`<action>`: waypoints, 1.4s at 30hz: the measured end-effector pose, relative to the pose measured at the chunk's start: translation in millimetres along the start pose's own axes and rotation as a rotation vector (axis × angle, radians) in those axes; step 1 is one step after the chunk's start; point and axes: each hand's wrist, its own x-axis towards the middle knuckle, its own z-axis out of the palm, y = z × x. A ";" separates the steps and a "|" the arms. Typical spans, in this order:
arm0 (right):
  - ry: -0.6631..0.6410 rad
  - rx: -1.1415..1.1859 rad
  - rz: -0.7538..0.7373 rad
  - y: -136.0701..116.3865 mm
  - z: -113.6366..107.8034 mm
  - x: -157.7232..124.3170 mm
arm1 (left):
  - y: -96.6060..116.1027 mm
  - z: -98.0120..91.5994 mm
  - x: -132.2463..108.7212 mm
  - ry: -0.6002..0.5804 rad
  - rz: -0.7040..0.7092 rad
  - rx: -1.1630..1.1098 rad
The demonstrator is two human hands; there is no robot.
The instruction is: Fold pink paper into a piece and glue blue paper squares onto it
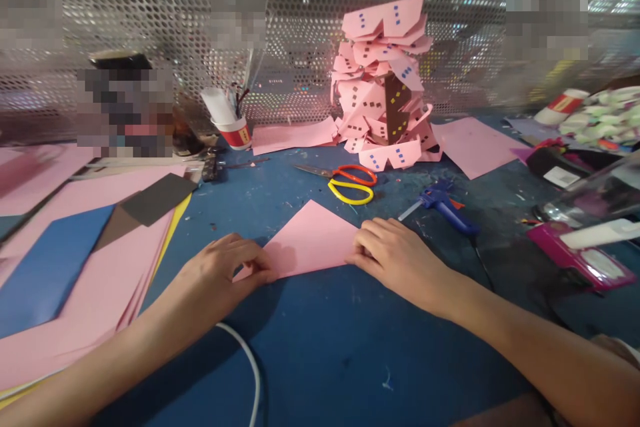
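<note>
- Left hand [227, 265]: thumb and fingers pinch the left corner of the pink paper triangle [310, 240].
- Pink paper triangle: lies on the blue tabletop [320, 347] between both hands — presumably spread this way to keep its near edge straight.
- Right hand [390, 245]: fingers grip the right corner, apparently as counter-hold.
- Left paper cup [237, 136]: holds a white object and thin dark sticks.
- Right paper cup [561, 108]: tilted — contents cannot be determined.
</note>
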 end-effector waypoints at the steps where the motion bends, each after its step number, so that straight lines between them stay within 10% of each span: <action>1: 0.001 0.004 0.001 0.2 0.2 -0.1 | -0.7 -2.0 0.0 -0.011 -0.011 -0.001; 42: 0.038 0.022 0.010 2.5 5.7 -0.8 | -9.0 -16.5 -19.6 -0.049 -0.054 0.028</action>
